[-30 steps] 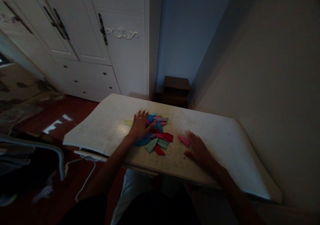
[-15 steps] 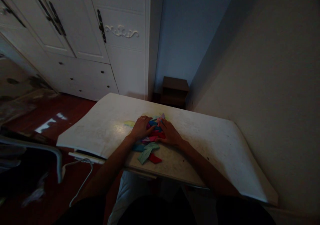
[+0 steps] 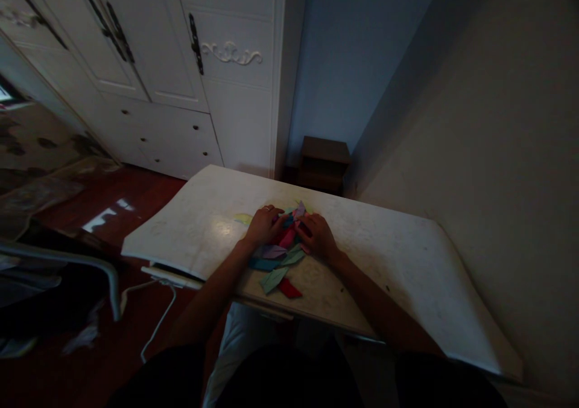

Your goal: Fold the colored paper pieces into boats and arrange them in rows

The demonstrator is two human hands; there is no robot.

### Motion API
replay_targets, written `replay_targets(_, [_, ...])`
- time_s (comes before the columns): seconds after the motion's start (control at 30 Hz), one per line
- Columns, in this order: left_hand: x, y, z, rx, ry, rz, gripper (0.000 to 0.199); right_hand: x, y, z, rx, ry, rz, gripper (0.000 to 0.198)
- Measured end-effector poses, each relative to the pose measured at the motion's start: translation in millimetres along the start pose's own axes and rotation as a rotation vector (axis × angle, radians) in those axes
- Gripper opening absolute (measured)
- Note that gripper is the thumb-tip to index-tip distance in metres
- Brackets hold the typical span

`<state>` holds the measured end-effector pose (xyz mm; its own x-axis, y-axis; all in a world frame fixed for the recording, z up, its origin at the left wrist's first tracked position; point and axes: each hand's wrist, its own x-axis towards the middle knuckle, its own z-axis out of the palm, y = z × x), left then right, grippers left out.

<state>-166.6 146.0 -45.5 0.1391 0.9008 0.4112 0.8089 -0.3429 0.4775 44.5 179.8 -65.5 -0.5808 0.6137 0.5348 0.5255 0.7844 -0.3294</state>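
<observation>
A loose heap of colored folded paper pieces (image 3: 286, 239) lies near the front edge of the white table. Reds, pinks, purples, blues and greens show in it. My left hand (image 3: 266, 224) rests against the heap's left side, fingers apart and reaching over the pieces; a ring is on one finger. Opposite it, my right hand (image 3: 319, 236) touches the right side with bent, spread fingers. No piece is plainly gripped by either hand. Between my forearms lie a pale green folded piece (image 3: 273, 280) and a red folded piece (image 3: 290, 288). The fingertips partly hide the pieces under them.
The white table (image 3: 384, 251) runs off to the right along a wall. Behind it stand a white wardrobe (image 3: 239, 106) and a small brown cabinet (image 3: 324, 154). A metal-framed chair (image 3: 97, 266) and a white cable (image 3: 163, 317) are at the left.
My hands have shifted on the heap, and more pieces show between and below them. A green and a purple piece now lie more exposed. The whole view has swung slightly left.
</observation>
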Motion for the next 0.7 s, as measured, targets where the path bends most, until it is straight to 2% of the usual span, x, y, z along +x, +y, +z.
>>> replay_targets(0.1, [-0.4,1.4,-5.7,-0.048,-0.073,0.04,0.045,0.1,2.7,-1.0,0.127,0.065,0.08,0.032])
replay_targets(0.27, [-4.6,4.7,-10.0,0.004,-0.213,0.049,0.062,-1.5,3.9,-6.2,0.377,0.227,0.326,0.033])
replay_targets(0.43, [-10.3,8.1,-9.4,0.033,-0.259,0.041,0.084,2.3,3.9,-13.0,0.67,0.391,0.53,0.041])
replay_targets(0.57, [-11.5,8.8,-9.3,0.036,-0.251,0.038,0.077,6.4,16.2,-18.5,0.768,0.485,0.585,0.042])
replay_targets(0.7, [-11.5,8.3,-8.7,0.019,-0.206,0.055,0.064,2.6,38.7,-17.8,0.649,0.478,0.683,0.048])
